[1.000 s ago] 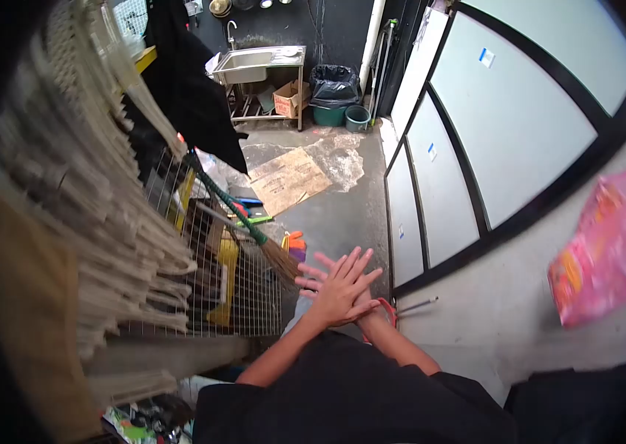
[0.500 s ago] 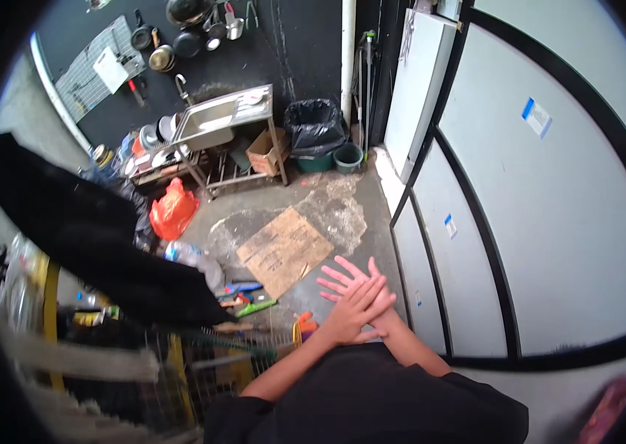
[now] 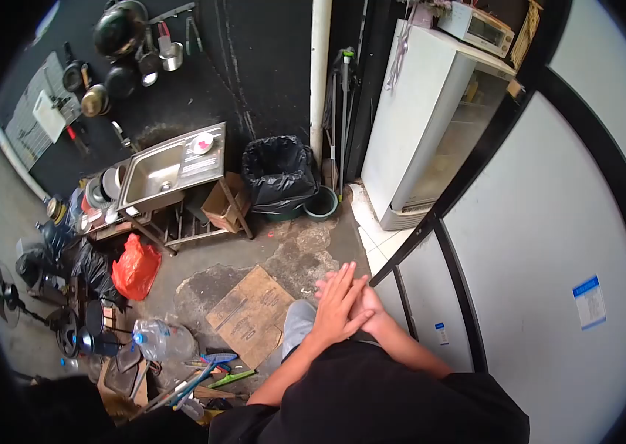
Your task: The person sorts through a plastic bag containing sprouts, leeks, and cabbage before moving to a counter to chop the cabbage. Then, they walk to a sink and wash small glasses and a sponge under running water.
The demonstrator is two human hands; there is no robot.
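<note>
My left hand [image 3: 338,308] lies across my right hand, its fingers stretched out and pressed against it. My right hand [image 3: 369,302] is beneath, partly covered. The fingertips that show past the left hand look extended. I see no object in either hand. Both hands are in front of my black shirt [image 3: 372,396]. Below them a knee in grey trousers [image 3: 299,323] shows over the floor, close to a flat piece of cardboard [image 3: 250,314].
Ahead stand a steel sink [image 3: 154,174], a black-lined bin [image 3: 279,177] and a glass-door fridge [image 3: 420,118]. Grey panels [image 3: 542,222] run along the right. At the left lie a red plastic bag [image 3: 136,268], a large water bottle [image 3: 165,340] and a green squeegee [image 3: 231,379].
My view has shifted forward and right, bringing the fridge into sight. The dark cloth at the left has dropped to the lower edge. My left hand has slid along the right, covering more of it.
</note>
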